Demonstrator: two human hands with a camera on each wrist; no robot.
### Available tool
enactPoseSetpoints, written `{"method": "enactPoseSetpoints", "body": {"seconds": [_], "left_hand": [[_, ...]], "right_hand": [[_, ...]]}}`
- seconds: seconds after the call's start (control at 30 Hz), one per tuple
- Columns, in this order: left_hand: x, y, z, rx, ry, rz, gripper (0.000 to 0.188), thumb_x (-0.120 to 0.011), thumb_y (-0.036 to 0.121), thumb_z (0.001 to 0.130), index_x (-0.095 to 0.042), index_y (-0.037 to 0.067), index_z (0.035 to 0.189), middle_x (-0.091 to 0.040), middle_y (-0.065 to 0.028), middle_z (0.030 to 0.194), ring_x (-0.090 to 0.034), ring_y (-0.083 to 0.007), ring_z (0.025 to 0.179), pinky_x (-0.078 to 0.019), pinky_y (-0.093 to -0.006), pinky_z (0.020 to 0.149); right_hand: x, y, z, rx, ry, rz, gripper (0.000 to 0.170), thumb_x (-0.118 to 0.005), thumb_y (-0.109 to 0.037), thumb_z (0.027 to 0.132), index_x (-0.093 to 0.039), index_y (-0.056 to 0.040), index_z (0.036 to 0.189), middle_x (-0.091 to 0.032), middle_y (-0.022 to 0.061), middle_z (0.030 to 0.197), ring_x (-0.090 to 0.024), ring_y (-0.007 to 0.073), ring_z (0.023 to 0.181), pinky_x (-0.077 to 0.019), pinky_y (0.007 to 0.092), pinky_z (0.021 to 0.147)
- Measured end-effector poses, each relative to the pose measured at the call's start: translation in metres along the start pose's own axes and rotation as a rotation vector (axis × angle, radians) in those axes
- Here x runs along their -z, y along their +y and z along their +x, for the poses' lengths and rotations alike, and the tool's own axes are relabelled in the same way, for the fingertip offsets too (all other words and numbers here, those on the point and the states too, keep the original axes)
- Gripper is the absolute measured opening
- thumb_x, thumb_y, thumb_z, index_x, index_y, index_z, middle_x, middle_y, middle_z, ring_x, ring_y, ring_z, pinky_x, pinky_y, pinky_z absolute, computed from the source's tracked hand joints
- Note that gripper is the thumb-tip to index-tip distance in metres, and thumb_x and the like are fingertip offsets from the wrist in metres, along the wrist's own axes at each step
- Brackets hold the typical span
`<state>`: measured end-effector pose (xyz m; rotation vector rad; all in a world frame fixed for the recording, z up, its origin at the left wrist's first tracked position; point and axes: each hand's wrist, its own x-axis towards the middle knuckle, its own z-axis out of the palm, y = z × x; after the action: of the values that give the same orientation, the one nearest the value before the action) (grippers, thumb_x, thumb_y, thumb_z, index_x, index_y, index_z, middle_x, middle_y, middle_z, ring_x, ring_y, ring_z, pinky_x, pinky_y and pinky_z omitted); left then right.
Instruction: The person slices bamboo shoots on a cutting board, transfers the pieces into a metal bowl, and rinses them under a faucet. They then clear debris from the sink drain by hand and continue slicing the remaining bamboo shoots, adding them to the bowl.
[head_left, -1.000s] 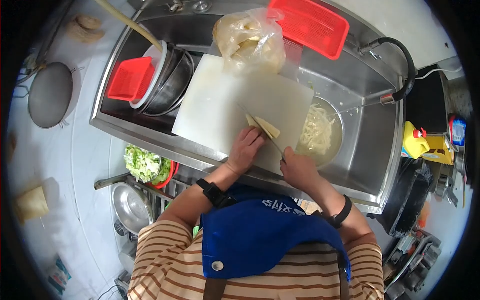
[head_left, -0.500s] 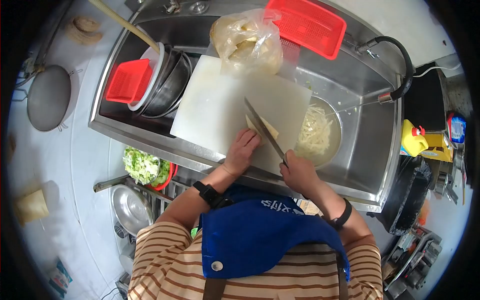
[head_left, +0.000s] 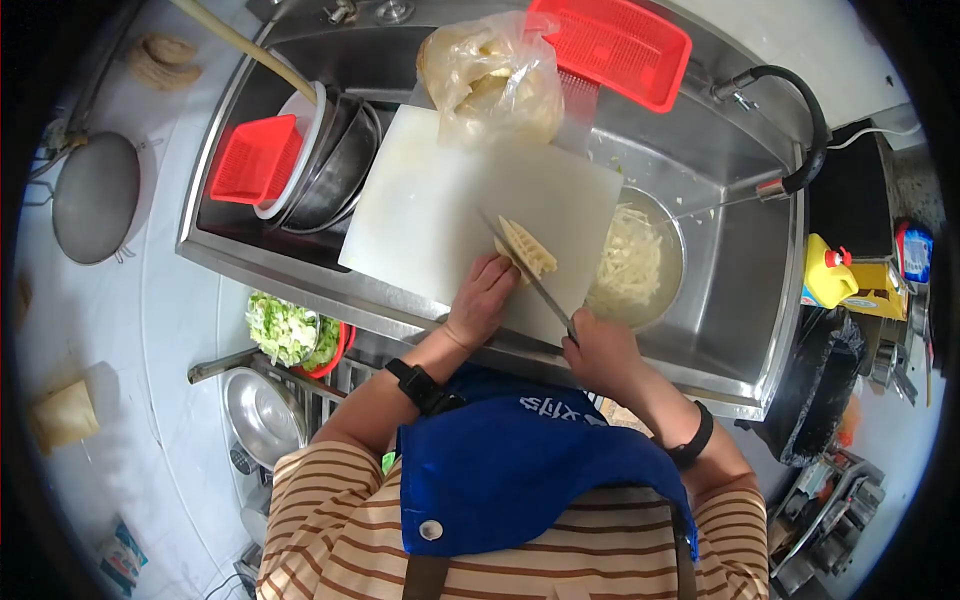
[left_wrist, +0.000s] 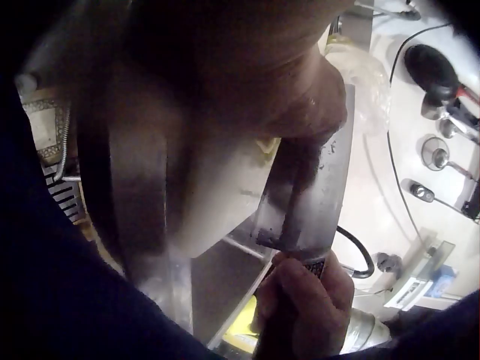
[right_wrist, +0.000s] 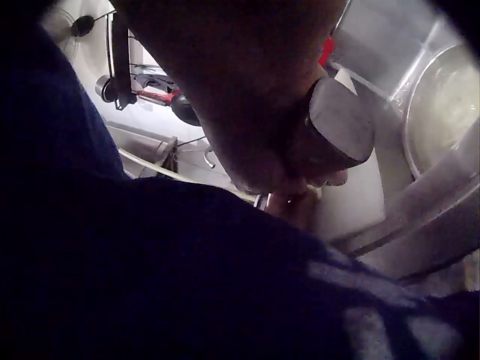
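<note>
On the white cutting board point(head_left: 420, 190) lies a pale yellow bamboo shoot point(head_left: 531, 250), its cut face showing a row of chambers. My left hand point(head_left: 482, 300) holds it at the near side, fingertips bent beside the blade. My right hand point(head_left: 603, 355) grips the handle of a cleaver point(head_left: 548, 298); its blade runs along the shoot's left side, close to the left fingers. The left wrist view shows the broad face of the cleaver point(left_wrist: 311, 191) and the right fist point(left_wrist: 307, 304) round its handle. Shadow hides much of both hands in the wrist views.
A bowl point(head_left: 682, 265) of pale shreds in water sits in the sink, right of the board. Behind the board are a plastic bag point(head_left: 490, 80) of pale pieces and a red basket point(head_left: 625, 45). Stacked bowls point(head_left: 345, 165) stand left; a black faucet point(head_left: 815, 130) arches at right.
The cleaver lifted with its broad face showing, then came down beside the bamboo shoot. The shoot's chambered cut face now shows. Both hands stay nearly in place.
</note>
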<state>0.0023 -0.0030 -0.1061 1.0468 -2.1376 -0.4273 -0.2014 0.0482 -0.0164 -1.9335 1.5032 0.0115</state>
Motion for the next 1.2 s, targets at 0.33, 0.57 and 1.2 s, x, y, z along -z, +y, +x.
{"method": "enactPoseSetpoints", "body": {"seconds": [0.33, 0.57, 1.2], "left_hand": [[0.001, 0.001, 0.002, -0.012, 0.008, 0.011, 0.029, -0.054, -0.004, 0.068, -0.059, -0.002, 0.097, -0.056, -0.0160, 0.103, -0.052, -0.0344, 0.099, -0.0457, -0.0399, 0.086], [0.008, -0.006, -0.012, 0.108, 0.113, -0.044, 0.023, -0.061, -0.003, 0.071, -0.059, 0.002, 0.094, -0.057, -0.0142, 0.099, -0.053, -0.0327, 0.095, -0.0429, -0.0396, 0.082], [0.016, 0.036, 0.075, -0.096, -0.182, -0.169, 0.031, -0.064, 0.002, 0.075, -0.057, 0.001, 0.105, -0.056, -0.0166, 0.108, -0.053, -0.0362, 0.103, -0.0424, -0.0437, 0.092]], "right_hand": [[-0.025, 0.018, 0.015, -0.011, 0.099, 0.217, 0.026, -0.056, -0.020, 0.084, -0.045, 0.0021, 0.091, -0.060, 0.0253, 0.069, -0.059, 0.0459, 0.069, -0.0456, 0.0537, 0.063], [-0.008, -0.001, -0.011, 0.006, 0.096, 0.144, 0.026, -0.057, -0.020, 0.084, -0.044, 0.0021, 0.090, -0.059, 0.0224, 0.063, -0.060, 0.0426, 0.062, -0.0457, 0.0525, 0.059], [0.001, 0.077, -0.055, -0.422, 0.266, -0.074, 0.026, -0.057, -0.017, 0.082, -0.045, 0.0013, 0.095, -0.059, 0.0247, 0.062, -0.061, 0.0409, 0.062, -0.0498, 0.0489, 0.059]]}}
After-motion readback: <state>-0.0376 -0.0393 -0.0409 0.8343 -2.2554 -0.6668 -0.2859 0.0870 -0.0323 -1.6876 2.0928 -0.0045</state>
